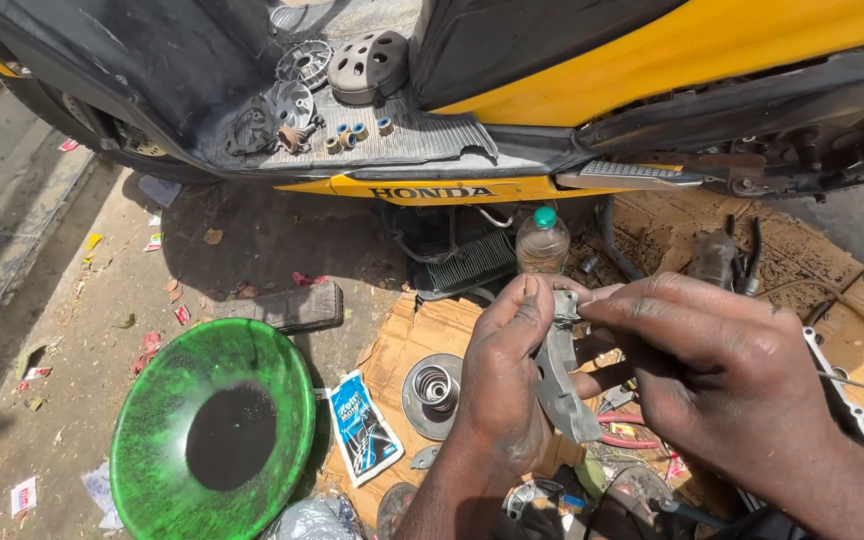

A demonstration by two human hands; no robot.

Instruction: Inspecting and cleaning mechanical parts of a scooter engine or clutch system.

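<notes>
Nearest the camera, low in the right half of the frame, the right hand (pixel 722 385) was curled with its fingertips pinching the upper end of a grey metal brake shoe (pixel 562 375). The left hand (pixel 507 375), at lower centre, was closed around the same part, thumb and forefinger gripping near its top. The shoe hung between both hands above flattened cardboard (pixel 392 350), its long axis running nearly upright, top end tilted slightly toward the yellow scooter (pixel 712 45) and lower end pointing down toward the camera. It looked stiff, fairly heavy for its size and probably greasy, so the flat ends seemed the surest places to grip. A green basin (pixel 152 440) sat at lower left.
</notes>
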